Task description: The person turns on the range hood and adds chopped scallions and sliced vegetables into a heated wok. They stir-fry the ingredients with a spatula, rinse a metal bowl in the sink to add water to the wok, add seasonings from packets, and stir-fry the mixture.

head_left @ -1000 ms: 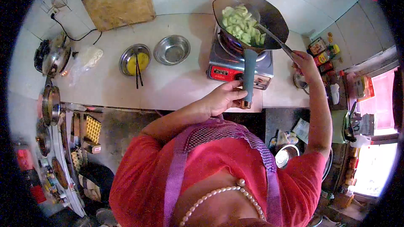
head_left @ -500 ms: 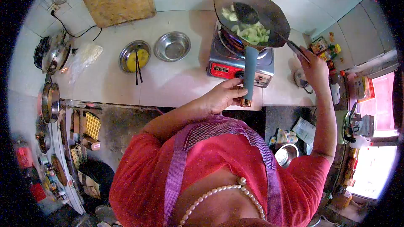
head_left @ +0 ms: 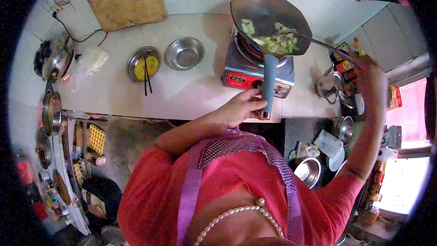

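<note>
My left hand [head_left: 246, 107] is closed around the lower end of the blue-grey handle of a wok [head_left: 273, 11]. The wok sits tilted on a gas stove [head_left: 234, 66] with a red front panel. Pale green sliced vegetables [head_left: 280, 43] lie in it, most near the handle side and a few at the left wall. My right hand [head_left: 366, 66], out to the right of the wok, is closed on the long handle of a spatula [head_left: 325, 45]. The spatula's far end reaches among the vegetables and is partly hidden by them.
Left of the stove stand an empty metal bowl [head_left: 184, 53] and a metal bowl of yellow beaten egg [head_left: 146, 68] with chopsticks [head_left: 146, 79] across it. A cutting board [head_left: 127, 2] leans on the wall. A metal pitcher [head_left: 328, 84] and seasoning bottles [head_left: 344, 67] stand at right.
My right hand has moved right and slightly down with the spatula. The spatula's head has shifted from the wok's upper middle to the right among the vegetables, which are now stirred about.
</note>
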`<state>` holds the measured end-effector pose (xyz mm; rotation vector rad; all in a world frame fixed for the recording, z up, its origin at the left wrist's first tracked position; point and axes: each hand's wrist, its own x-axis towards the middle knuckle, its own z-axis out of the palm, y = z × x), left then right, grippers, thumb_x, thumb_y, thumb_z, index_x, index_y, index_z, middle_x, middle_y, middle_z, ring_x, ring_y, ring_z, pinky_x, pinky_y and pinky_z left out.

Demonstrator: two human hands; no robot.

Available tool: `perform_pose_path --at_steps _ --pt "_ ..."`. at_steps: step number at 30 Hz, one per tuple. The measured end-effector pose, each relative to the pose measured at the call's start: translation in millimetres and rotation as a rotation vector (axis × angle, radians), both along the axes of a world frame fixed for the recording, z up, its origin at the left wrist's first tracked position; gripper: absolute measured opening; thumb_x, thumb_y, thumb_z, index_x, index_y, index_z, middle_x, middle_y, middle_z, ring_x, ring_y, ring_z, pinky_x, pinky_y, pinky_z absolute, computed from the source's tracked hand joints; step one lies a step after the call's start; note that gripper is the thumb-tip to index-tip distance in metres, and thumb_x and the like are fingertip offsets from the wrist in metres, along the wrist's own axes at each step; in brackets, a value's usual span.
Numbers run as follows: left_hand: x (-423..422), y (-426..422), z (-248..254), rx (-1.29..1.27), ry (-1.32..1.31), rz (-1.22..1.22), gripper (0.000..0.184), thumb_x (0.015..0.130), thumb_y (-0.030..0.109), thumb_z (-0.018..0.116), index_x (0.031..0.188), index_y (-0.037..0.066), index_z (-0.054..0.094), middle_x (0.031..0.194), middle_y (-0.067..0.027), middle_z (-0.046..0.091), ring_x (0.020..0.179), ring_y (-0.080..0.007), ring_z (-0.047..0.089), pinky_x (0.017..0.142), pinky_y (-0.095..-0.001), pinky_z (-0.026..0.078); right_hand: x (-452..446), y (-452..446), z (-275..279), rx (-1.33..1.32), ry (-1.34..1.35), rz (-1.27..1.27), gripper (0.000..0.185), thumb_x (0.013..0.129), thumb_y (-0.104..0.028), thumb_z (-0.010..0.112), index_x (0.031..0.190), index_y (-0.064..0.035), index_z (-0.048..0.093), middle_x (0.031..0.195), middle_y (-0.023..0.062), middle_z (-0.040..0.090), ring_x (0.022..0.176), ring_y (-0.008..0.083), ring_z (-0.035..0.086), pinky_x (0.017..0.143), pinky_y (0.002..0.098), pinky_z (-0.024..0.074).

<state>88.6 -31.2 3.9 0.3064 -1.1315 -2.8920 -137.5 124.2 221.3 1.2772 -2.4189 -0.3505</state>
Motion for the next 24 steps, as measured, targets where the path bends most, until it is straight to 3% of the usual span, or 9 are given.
perform_pose_path --at_steps 4,7,11,15,18,19,20,22,24 --pt "-2 1 -1 0.012 -0.006 0.005 0.030 0.085 0.012 0.051 0.112 0.003 0.044 0.091 -0.0066 0.054 0.082 -0.0193 0.057 0.075 -0.0375 0.049 34 20 42 0.070 -0.037 -0.030 0.028 0.076 -0.006 0.048 0.102 -0.0083 0.058 0.088 0.0139 0.058 0.079 0.0314 0.057 0.067 0.0390 0.0458" --pt "-1 1 -2 -0.032 -0.013 0.013 0.029 0.084 0.012 0.051 0.111 0.003 0.044 0.092 -0.0064 0.055 0.083 -0.0196 0.057 0.074 -0.0376 0.049 28 13 1 0.134 0.056 -0.086 0.030 0.076 -0.011 0.050 0.106 -0.0096 0.055 0.088 0.0130 0.058 0.078 0.0312 0.057 0.066 0.0399 0.0459" --pt "-2 -1 -2 -0.047 0.014 -0.008 0.029 0.085 0.011 0.051 0.111 0.002 0.045 0.092 -0.0067 0.055 0.083 -0.0204 0.058 0.074 -0.0378 0.049 1 -9 -69 -0.015 0.173 0.129 0.028 0.078 -0.013 0.048 0.105 -0.0155 0.054 0.082 0.0119 0.058 0.070 0.0289 0.059 0.058 0.0381 0.0497" --pt "-2 -1 3 -0.045 -0.017 0.015 0.029 0.085 0.012 0.051 0.111 0.002 0.045 0.092 -0.0070 0.055 0.084 -0.0211 0.058 0.075 -0.0378 0.049 -27 0 -63 -0.192 -0.032 -0.009 0.030 0.080 -0.015 0.047 0.109 -0.0180 0.050 0.085 0.0136 0.059 0.073 0.0323 0.059 0.062 0.0427 0.0488" --pt "-1 -1 1 -0.039 -0.003 0.008 0.029 0.085 0.012 0.050 0.112 0.002 0.044 0.093 -0.0072 0.055 0.084 -0.0210 0.058 0.076 -0.0376 0.049 -42 -2 -70 -0.154 -0.065 -0.141 0.029 0.082 -0.017 0.047 0.111 -0.0189 0.050 0.083 0.0144 0.060 0.076 0.0325 0.059 0.062 0.0435 0.0480" --pt "-1 -1 0 -0.023 0.005 0.007 0.029 0.086 0.011 0.049 0.112 0.002 0.044 0.093 -0.0073 0.055 0.084 -0.0210 0.058 0.076 -0.0375 0.049 -63 -6 -87 -0.171 -0.146 -0.178 0.025 0.082 -0.019 0.048 0.106 -0.0171 0.053 0.080 0.0155 0.060 0.077 0.0349 0.058 0.061 0.0446 0.0468" --pt "0 -1 0 -0.007 0.012 0.007 0.028 0.086 0.011 0.049 0.112 0.002 0.044 0.094 -0.0074 0.055 0.085 -0.0210 0.058 0.076 -0.0374 0.049 -90 -4 -117 -0.357 -0.275 -0.055 0.023 0.083 -0.023 0.050 0.101 -0.0109 0.056 0.072 0.0113 0.060 0.065 0.0274 0.059 0.054 0.0374 0.0459" --pt "0 0 -3 -0.007 0.003 0.004 0.028 0.086 0.011 0.048 0.113 0.002 0.044 0.095 -0.0079 0.055 0.085 -0.0211 0.058 0.077 -0.0371 0.049 -92 -25 -146 -0.574 -1.077 -0.177 0.027 0.083 -0.028 0.051 0.095 -0.0054 0.058 0.063 0.0033 0.055 0.053 0.0141 0.051 0.048 0.0277 0.0406" --pt "-1 -3 -2 -0.020 0.000 0.000 0.028 0.086 0.011 0.048 0.113 0.002 0.044 0.095 -0.0080 0.055 0.085 -0.0211 0.058 0.077 -0.0369 0.048 -59 -46 -130 -0.480 -1.225 -0.300 0.032 0.082 -0.032 0.053 0.097 -0.0033 0.059 0.062 -0.0014 0.050 0.050 0.0057 0.041 0.044 0.0208 0.0340"
